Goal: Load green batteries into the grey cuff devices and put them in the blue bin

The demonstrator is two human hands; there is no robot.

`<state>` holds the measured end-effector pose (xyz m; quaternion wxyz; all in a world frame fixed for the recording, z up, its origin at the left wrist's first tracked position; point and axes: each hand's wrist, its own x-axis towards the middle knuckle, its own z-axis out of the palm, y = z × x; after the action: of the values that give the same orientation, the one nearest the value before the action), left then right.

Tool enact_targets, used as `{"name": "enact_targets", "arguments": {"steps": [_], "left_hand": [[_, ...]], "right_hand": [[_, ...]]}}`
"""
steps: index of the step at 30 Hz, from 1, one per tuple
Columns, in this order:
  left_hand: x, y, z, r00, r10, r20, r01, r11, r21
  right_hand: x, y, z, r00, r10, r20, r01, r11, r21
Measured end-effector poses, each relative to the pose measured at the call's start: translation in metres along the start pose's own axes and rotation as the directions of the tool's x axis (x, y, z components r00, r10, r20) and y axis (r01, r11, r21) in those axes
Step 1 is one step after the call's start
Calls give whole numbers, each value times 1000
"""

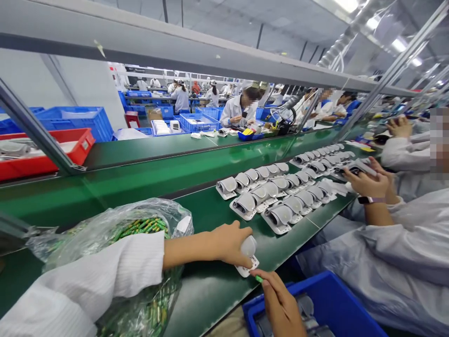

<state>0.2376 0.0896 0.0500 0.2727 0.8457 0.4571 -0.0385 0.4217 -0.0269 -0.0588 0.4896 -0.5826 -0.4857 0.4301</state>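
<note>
My left hand (pixel 229 243) is closed around a wrist blood pressure monitor (pixel 242 271), a white unit with a grey rolled cuff, down on the green bench. Its white base shows below my fingers; my hand covers much of the rest. Pinched in my right hand (pixel 282 302) is a small green battery (pixel 258 278), right beside the monitor's near edge. Under and beside my left forearm lies a clear plastic bag (pixel 182 224) full of green and gold batteries (pixel 140 227). Beyond my hands, several similar monitors (pixel 277 215) stand in rows.
A blue bin (pixel 336 290) holding grey cuffed units sits below the bench edge, by my right hand. At right, a co-worker's hands (pixel 372 182) hold a unit. A green conveyor belt (pixel 115 178) runs behind; a red bin (pixel 80 142) stands far left. A metal beam (pixel 210 51) crosses overhead.
</note>
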Motion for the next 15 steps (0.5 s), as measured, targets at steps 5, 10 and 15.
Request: {"name": "enact_targets", "arguments": {"steps": [5, 10, 15], "left_hand": [[-11, -41, 11, 946, 188, -264, -233, 960, -154], [-7, -60, 17, 903, 283, -324, -338, 932, -128], [-15, -61, 14, 926, 241, -291, -273, 959, -77]], "right_hand": [[11, -14, 13, 992, 8, -130, -20, 996, -91], [22, -35, 33, 967, -37, -250, 6, 992, -124], [28, -29, 50, 964, -194, -181, 108, 911, -399]]}}
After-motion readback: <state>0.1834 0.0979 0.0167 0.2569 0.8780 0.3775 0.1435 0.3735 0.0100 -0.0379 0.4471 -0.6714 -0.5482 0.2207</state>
